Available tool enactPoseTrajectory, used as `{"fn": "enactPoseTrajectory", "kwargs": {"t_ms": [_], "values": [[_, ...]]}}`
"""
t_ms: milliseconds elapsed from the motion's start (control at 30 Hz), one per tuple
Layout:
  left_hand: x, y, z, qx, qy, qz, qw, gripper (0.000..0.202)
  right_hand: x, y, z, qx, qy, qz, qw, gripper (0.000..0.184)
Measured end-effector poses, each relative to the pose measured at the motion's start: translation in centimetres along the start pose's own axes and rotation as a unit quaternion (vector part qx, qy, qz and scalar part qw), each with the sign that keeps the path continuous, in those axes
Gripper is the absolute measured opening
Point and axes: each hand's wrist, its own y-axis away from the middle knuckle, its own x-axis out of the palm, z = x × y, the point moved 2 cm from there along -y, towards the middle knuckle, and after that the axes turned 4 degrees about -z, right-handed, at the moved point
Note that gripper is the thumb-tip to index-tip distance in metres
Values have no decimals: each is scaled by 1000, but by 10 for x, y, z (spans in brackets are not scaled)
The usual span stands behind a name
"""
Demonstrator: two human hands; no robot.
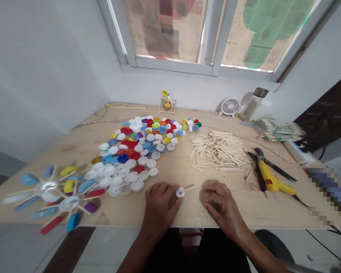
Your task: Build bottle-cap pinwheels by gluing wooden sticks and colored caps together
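Note:
My left hand (160, 203) is closed, with thumb and fingers pinching a small white bottle cap (180, 192) near the table's front edge. A thin wooden stick (189, 187) sticks out from the cap toward the right. Just right of the stick, my right hand (223, 204) hovers with loosely curved fingers; nothing shows between them. Beyond my left hand spreads a pile of coloured bottle caps (146, 146), with white ones (130, 163) nearest. A heap of short wooden sticks (218, 149) lies beyond my right hand.
Wheel-like cap-and-stick pieces (69, 203) stand at the left front. To the right lie a yellow glue gun (268, 178), black-handled pliers (281, 169) and packs of sticks (281, 130). A small fan (229, 106), a bottle (254, 104) and a stick frame (167, 104) stand along the wall.

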Motion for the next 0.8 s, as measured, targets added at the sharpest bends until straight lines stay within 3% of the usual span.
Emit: {"fn": "enactPoseTrajectory", "kwargs": {"t_ms": [133, 333, 567, 800], "values": [[0, 1, 0, -1, -4, -2, 1000, 18, -7, 10, -11, 29, 24, -29, 999, 9], [1, 1, -4, -13, -28, -21, 999, 14, -10, 15, -1, 30, 35, -49, 998, 9], [-2, 10, -5, -9, -29, -31, 999, 17, 7, 14, 13, -13, 45, -28, 999, 11], [-7, 17, -1, -32, -33, -24, 999, 17, 30, -4, 37, -8, 56, -26, 998, 23]]}}
